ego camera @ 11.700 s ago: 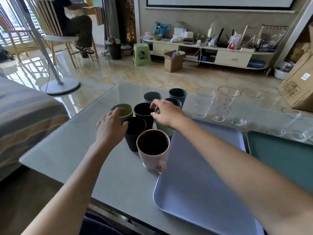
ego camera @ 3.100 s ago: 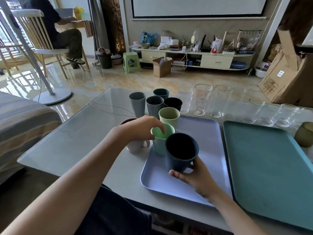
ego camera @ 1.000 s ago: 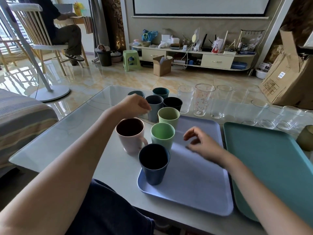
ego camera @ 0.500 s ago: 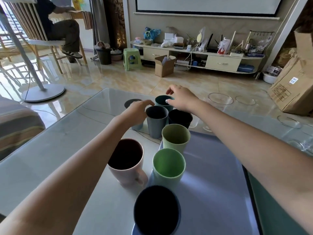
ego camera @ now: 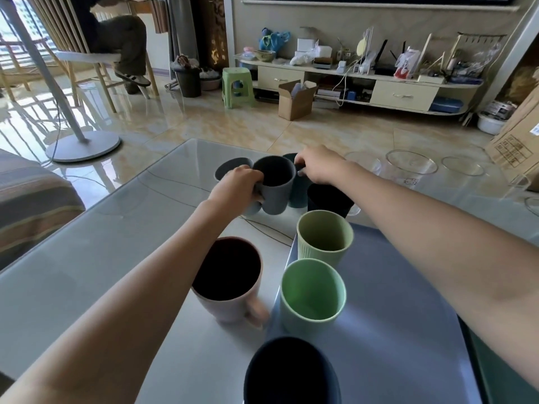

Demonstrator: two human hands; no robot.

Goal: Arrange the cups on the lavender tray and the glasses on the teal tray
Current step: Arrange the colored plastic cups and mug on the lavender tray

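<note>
A slate-grey cup is gripped by the left hand, now raised off the glass table. The teal cup is pinched at its rim by the right hand. Two green cups stand on the lavender tray; glasses are crowded behind. A tiled floor is seen beyond.

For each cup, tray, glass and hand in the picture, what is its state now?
Grey cup: gripped by left hand, apparently lifted.
Teal cup: held by right hand.
Pale green cup, green cup: upright on lavender tray.
Pink mug: upright on table, off tray.
Glasses: on table.
</note>
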